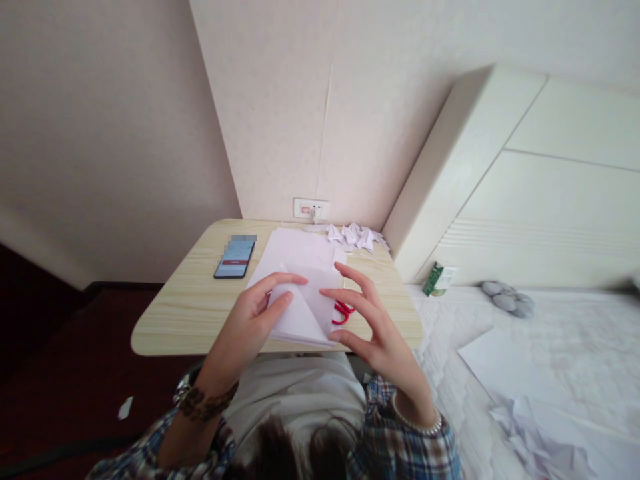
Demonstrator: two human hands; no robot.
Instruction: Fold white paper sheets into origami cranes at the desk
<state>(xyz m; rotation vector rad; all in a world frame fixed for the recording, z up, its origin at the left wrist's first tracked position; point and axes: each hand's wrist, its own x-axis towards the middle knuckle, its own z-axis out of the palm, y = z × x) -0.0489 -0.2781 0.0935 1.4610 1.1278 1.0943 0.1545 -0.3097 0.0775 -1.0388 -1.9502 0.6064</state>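
A white sheet of paper [299,319] with a diagonal fold lies over other paper near the table's front edge. My left hand [250,312] pinches its upper left part, thumb on top and index finger stretched along it. My right hand [377,325] is at the paper's right side with fingers spread apart; its thumb tip is by the lower right corner, and I cannot tell whether it touches. Beneath and behind lies more white paper [295,245]. Red scissors handles [342,313] show between the paper and my right hand; the blades are hidden.
A phone [236,257] lies left on the wooden table [175,313]. Several folded paper pieces [353,235] sit at the back right, near a wall socket [311,209]. On the bed [440,340] are a green-white carton [440,279], a grey fluffy thing [507,298] and loose paper [505,363].
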